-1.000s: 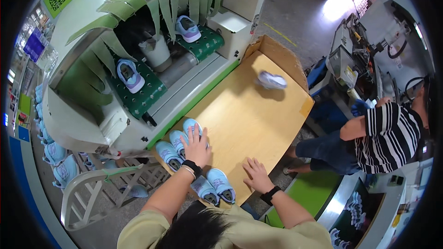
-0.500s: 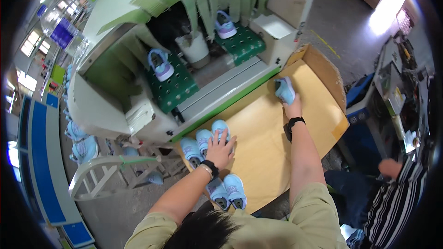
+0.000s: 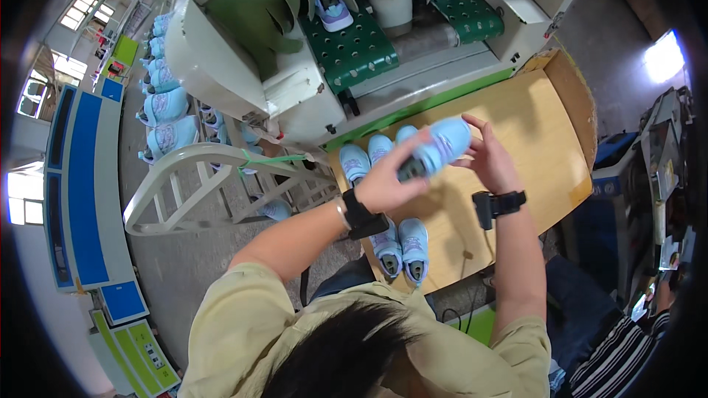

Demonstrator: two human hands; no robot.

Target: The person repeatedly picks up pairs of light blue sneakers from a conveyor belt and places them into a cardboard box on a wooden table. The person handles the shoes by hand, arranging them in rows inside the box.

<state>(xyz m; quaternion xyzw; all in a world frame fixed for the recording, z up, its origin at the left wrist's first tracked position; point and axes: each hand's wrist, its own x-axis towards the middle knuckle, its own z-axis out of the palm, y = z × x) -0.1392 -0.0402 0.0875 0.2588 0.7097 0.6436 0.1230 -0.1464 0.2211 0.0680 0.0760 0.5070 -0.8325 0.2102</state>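
Note:
A light blue child's sneaker [image 3: 446,140] with purple trim is held above the tan board. My left hand [image 3: 391,180] is closed round its heel end and side. At its toe is my right hand [image 3: 493,161], fingers apart and curved; the fingertips are at the toe's edge. Behind my left hand, matching sneakers [image 3: 354,161] stand in a row on the board [image 3: 509,118], partly hidden. Closer to me, a pair of the same sneakers [image 3: 414,247] sits at the board's near edge.
Beyond the board stands a white machine [image 3: 221,51] with green strip curtains and perforated green belts [image 3: 358,51], each carrying a sneaker. On the left, a metal rack [image 3: 184,169] holds several more sneakers. A person in a striped top [image 3: 623,361] is at lower right.
The sneaker has come from the board's far right to the middle, toe now turned right. My left hand has left the row and taken hold of it; my right hand's grip has loosened.

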